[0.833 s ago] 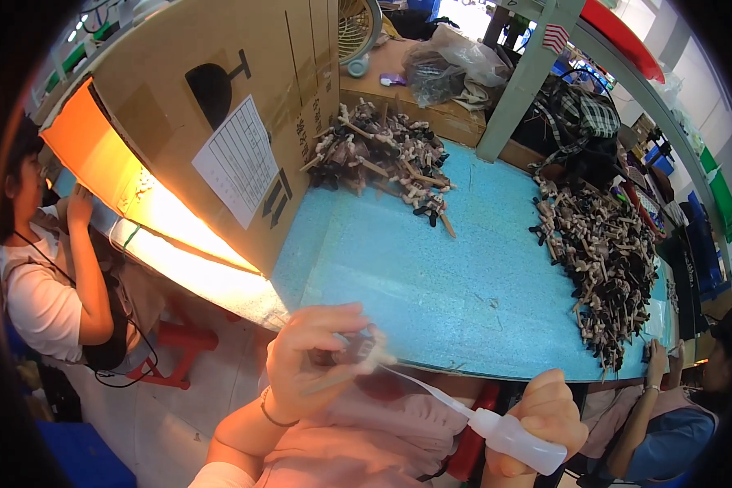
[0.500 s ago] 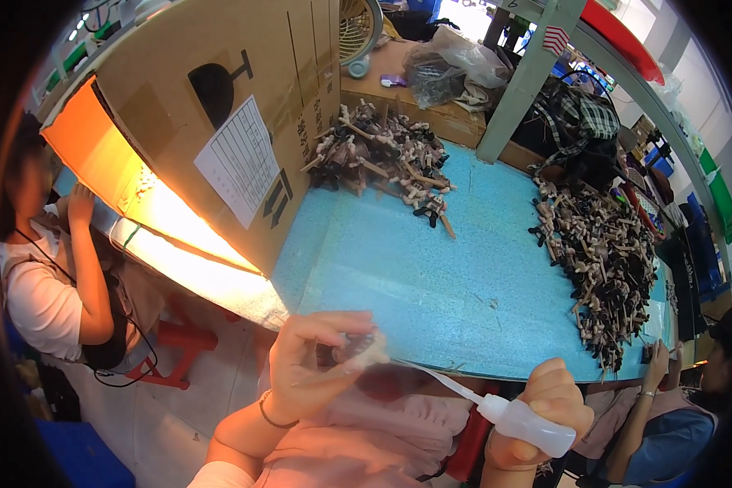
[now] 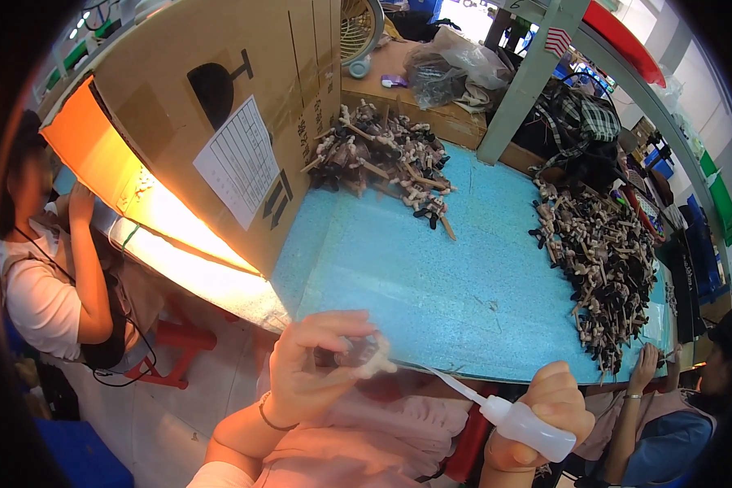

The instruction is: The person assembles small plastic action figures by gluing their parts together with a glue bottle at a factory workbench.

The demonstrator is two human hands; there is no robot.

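My left hand (image 3: 301, 370) pinches a small figurine (image 3: 372, 358) between thumb and fingers, over the near edge of the table. The piece has a pale, limb-like part and a darker part; my fingers cover some of it. My right hand (image 3: 557, 407) is wrapped round a white squeeze bottle (image 3: 525, 424). Its long thin nozzle points left toward the figurine, and its tip appears close to the pale part. Whether the tip touches, I cannot tell.
A pile of small figurines with sticks (image 3: 382, 159) lies by the large cardboard box (image 3: 163, 106). Another heap of figurines (image 3: 598, 260) covers the right of the blue table (image 3: 398, 276). A grey-green post (image 3: 533, 89) rises behind. One co-worker sits at left, another at right.
The figurine has turned slightly in my left fingers, showing more of its pale part. My right hand and the bottle have shifted very little. The co-worker's hand at right has moved slightly.
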